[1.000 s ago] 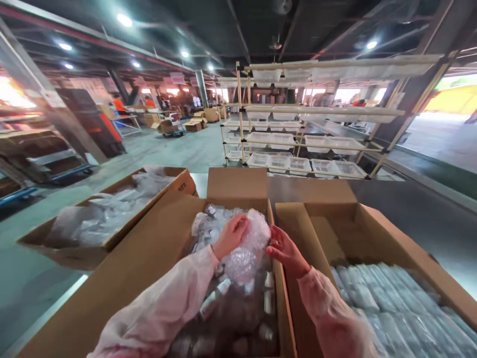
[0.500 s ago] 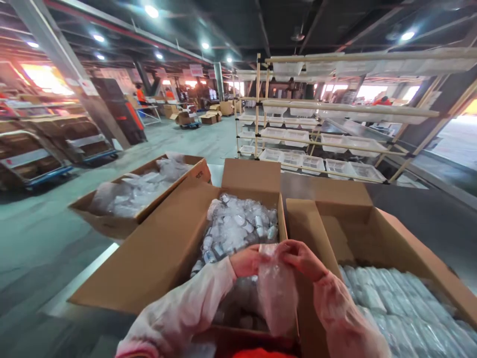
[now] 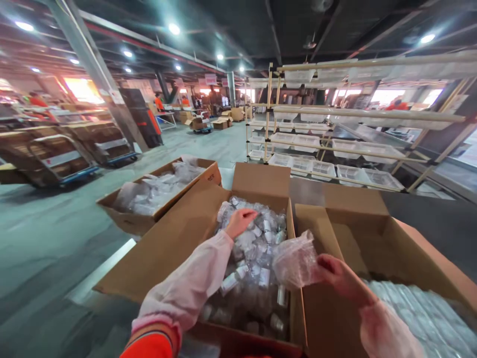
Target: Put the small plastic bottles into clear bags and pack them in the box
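My right hand (image 3: 335,272) pinches the edge of a clear plastic bag (image 3: 294,259) over the right wall of the middle cardboard box (image 3: 298,318). The crumpled bag puffs out toward the left; I cannot tell whether anything is in it. My left hand (image 3: 240,223) hovers above the heap in that box, its fingers pressed together; whatever they may hold is hidden. Small clear bottles with white labels (image 3: 264,277) lie jumbled beneath both hands, with crumpled clear plastic (image 3: 248,241) among them.
To the right, another open carton (image 3: 357,233) holds rows of plastic-wrapped items (image 3: 421,308). A carton of crumpled clear plastic (image 3: 160,191) stands at left. Behind is a pipe rack (image 3: 268,114) with white baskets (image 3: 305,141). Loaded trolleys (image 3: 63,158) stand on the floor further left.
My hands have parted. The left one has let go of the bag and moved left over the bottles; the right one has carried the bag to the right, tipping it from hanging to sideways.
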### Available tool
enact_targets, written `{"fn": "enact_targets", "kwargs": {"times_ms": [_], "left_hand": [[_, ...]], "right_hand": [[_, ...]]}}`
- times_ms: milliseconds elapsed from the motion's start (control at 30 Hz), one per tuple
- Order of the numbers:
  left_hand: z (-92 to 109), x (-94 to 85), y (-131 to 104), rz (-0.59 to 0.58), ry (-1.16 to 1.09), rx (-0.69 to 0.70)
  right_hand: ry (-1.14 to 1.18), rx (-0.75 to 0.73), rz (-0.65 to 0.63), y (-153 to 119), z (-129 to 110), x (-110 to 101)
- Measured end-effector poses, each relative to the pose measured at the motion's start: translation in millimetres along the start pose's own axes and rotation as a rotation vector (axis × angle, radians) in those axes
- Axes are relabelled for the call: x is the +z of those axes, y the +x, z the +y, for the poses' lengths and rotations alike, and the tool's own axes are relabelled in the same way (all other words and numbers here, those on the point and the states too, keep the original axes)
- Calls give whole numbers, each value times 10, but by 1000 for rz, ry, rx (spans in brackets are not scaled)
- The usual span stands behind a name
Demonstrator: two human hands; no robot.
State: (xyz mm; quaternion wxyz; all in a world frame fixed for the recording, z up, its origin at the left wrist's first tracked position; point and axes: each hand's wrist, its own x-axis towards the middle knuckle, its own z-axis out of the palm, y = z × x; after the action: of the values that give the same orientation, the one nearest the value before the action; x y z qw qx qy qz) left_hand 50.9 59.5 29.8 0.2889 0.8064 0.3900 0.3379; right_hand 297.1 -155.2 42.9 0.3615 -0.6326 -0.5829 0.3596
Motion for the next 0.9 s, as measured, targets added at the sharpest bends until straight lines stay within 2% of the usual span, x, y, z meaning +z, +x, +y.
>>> {"fn": "enact_targets", "kwargs": {"times_ms": [100, 167, 300, 500, 600, 667, 767, 800, 867, 900], "left_hand": [[-306, -328, 76, -14, 180, -11], [-449, -427, 53, -68, 297, -20], [-551, -381, -20, -162, 495, -41], [-482, -159, -32, -222, 654, -68], [-416, -237, -59, -175, 670, -92], [-397, -471, -163, -77, 680, -125], [-518, -1113, -591, 147, 715, -222], [-614, -1374, -826, 255, 733, -277], [-873, -1875, -1428, 645, 769, -565], [-1016, -2082, -1777, 778, 789, -706]], "right_hand": [[100, 45, 73, -130, 72, -61], [144, 63, 102, -189, 89, -32], [202, 74, 119, -216, 119, 85], [215, 62, 79, -202, 249, 78], [205, 76, 96, -216, 231, 41], [233, 86, 87, -230, 194, 23], [296, 107, 42, -252, 154, -8], [303, 123, 36, -259, 151, -22], [284, 161, 52, -269, 155, -53], [255, 176, 74, -271, 162, -71]]}}
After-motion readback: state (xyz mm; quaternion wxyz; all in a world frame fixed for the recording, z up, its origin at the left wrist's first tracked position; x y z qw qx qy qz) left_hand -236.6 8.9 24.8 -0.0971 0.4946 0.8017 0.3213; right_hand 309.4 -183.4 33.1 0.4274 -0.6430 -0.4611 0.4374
